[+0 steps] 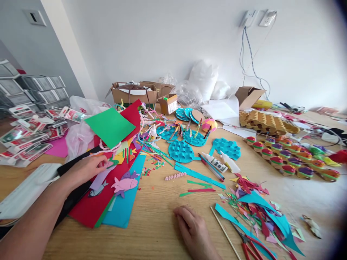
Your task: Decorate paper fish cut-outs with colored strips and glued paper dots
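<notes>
My left hand [88, 169] reaches over the stack of coloured paper at the left, thumb and fingertips pinched at the edge of a small pink and green paper fish [110, 164]. Just below it lie a purple paper strip [101, 178], a grey-blue paper fish [98, 190] and a pink paper fish [126, 183]. Under them are red paper [88, 209] and blue paper [120, 213]. My right hand [193, 227] rests on the table as a loose fist, with nothing visible in it. Red-handled scissors [251, 245] and a wooden stick [223, 229] lie to its right.
Glue bottles [215, 161], pens [211, 168] and blue egg-carton pieces [181, 151] lie mid-table. Paper scraps [260, 213] and painted egg cartons [287, 159] are at right. Cardboard boxes [132, 92] stand by the wall; a green sheet [110, 126] tops the left pile.
</notes>
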The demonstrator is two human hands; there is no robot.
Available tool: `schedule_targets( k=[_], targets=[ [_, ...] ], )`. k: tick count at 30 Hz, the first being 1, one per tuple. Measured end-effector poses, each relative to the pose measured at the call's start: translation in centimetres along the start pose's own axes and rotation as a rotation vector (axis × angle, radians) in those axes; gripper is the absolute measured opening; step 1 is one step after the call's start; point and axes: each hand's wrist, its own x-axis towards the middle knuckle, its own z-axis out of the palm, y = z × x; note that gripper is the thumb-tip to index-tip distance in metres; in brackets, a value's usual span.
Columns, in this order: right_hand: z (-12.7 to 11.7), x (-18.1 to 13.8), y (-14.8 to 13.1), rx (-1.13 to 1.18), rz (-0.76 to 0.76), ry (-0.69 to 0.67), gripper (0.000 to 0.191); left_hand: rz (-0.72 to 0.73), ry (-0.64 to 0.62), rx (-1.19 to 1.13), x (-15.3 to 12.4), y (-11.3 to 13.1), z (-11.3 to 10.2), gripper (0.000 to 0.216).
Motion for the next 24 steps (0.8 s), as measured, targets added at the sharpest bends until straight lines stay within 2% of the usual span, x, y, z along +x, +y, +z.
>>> schedule_targets(
  k=[3,7,12,17,24],
  targets=[
    [0.0,0.0,0.0,-0.002,-0.004,-0.002,0.019,0.028,-0.002,0.142,-0.1,0.8,-0.7,0.03],
    [-0.1,0.1,0.0,-0.001,0.015,-0.013,0.02,0.053,0.007,0.19,0.3,0.8,-1.0,0.029],
    [0.0,0.0,0.0,0.002,0.011,-0.008,0.019,0.15,0.017,0.214,1.2,-0.8,0.3,0.023],
    [-0.1,0.1,0.0,0.005,0.023,-0.019,0.02,0.167,0.066,0.269,1.6,-1.4,2.0,0.03],
    [0.0,0.1,0.2,0.003,0.015,-0.007,0.019,0.178,0.099,0.29,1.7,-1.0,2.3,0.022]
  ],
)
